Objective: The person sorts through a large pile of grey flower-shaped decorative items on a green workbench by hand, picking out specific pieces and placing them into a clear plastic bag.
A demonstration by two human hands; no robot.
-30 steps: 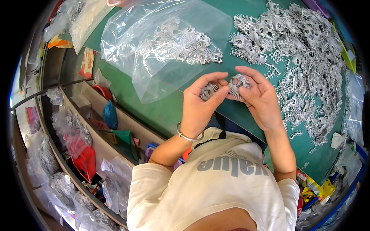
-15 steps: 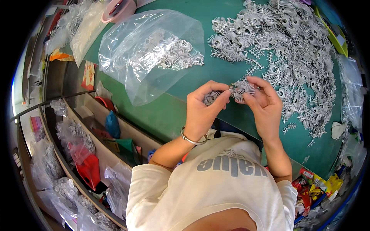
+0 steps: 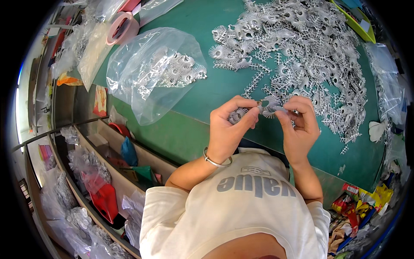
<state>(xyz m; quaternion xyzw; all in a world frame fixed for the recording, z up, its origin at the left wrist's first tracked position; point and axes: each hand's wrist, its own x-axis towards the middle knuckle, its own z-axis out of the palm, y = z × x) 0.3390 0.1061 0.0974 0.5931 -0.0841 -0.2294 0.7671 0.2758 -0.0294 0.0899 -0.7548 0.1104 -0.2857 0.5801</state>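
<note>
Between my two hands is a silver-grey ring-shaped part with radiating fins [image 3: 271, 102], its open middle showing green. My left hand [image 3: 226, 127], with a metal bangle at the wrist, pinches it at its left edge. A second finned ring [image 3: 237, 115] shows within the curl of the left fingers. At the piece's right edge, the thumb and forefinger of my right hand [image 3: 302, 129] are closed on it, the other fingers bent in. Just beyond the hands spreads a large heap of similar finned parts [image 3: 297, 47], mixed with spiky branched strips [image 3: 255, 80].
A clear plastic bag [image 3: 146, 101] holding finned parts lies left on the green table [image 3: 194, 103]. Behind it sits a pink tape roll [image 3: 123, 28]. A yellow-green tray [image 3: 360, 26] stands far right. Divided bins [image 3: 142, 151] with bagged goods line the left; colourful wrappers [image 3: 362, 203] lie lower right.
The right fingers have shifted to the finned ring's right edge, and the ring has turned so its opening shows. The whole view has shifted, with the bag and heap appearing further left.
</note>
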